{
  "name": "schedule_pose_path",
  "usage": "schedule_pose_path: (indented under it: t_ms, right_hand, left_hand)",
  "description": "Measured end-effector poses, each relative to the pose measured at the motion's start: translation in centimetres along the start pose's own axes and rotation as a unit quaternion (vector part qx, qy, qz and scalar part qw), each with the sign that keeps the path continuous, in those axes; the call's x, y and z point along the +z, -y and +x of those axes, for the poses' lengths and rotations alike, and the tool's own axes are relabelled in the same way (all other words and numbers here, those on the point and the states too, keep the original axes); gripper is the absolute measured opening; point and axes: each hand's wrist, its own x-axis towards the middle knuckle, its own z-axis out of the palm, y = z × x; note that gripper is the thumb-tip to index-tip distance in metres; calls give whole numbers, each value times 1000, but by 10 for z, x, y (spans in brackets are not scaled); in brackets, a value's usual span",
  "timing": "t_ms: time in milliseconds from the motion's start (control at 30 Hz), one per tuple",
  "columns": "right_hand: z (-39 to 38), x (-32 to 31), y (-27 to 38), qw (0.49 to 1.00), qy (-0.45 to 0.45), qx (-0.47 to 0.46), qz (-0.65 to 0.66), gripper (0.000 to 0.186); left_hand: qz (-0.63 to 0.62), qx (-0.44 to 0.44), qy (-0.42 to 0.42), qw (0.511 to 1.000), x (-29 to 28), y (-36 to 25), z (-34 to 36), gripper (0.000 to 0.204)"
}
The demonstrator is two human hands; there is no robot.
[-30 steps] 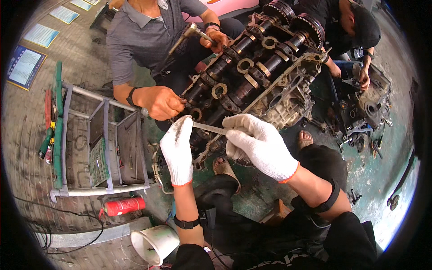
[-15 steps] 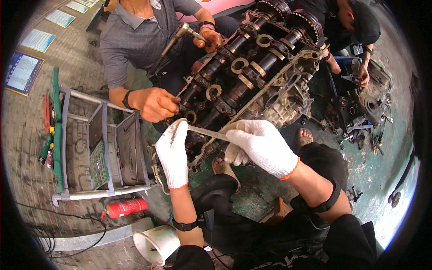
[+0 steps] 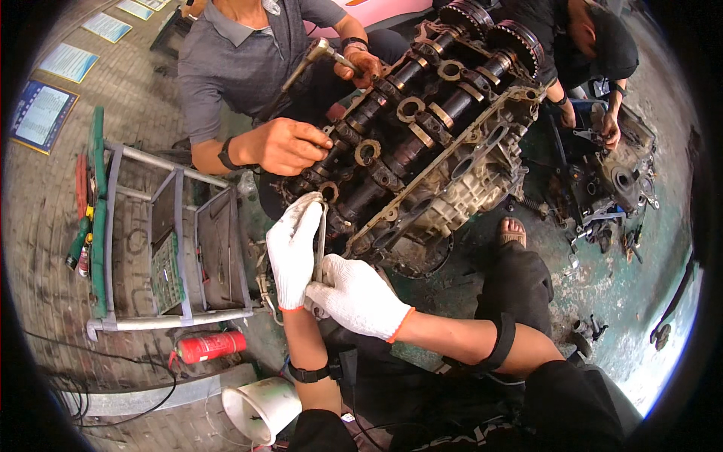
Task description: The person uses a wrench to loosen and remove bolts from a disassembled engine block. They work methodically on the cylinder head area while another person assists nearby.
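With both hands in white knit gloves, I hold a slim silver wrench (image 3: 321, 235) at the near left corner of the engine cylinder head (image 3: 444, 207). My left hand (image 3: 292, 248) is closed near the wrench's upper end, which its fingers hide against the engine. Below it, my right hand (image 3: 355, 295) grips the wrench's lower end. Two dark camshafts (image 3: 403, 154) run along the head up to toothed sprockets (image 3: 517, 47). A person in a grey shirt rests one bare hand (image 3: 290, 147) on the camshaft area and has the other hand (image 3: 358, 65) by a ratchet wrench (image 3: 305, 66).
A metal rack (image 3: 181, 245) stands at left, a red fire extinguisher (image 3: 211, 347) and a white bucket (image 3: 263, 409) nearer. At far right, another person's hands (image 3: 611, 129) work over a second greasy engine part (image 3: 622, 177). Loose parts (image 3: 591, 328) lie on the green floor.
My right hand swung left and down, turning the wrench from nearly level to nearly upright. The other person's lower hand shifted right and up along the camshaft.
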Motion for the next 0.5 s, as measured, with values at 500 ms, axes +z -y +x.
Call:
schedule_pose_path:
  t_ms: [500]
  right_hand:
    - [-19,-81,17,997,-27,35,62,28]
  left_hand:
    - [-7,22,-75,997,10,-6,-7,28]
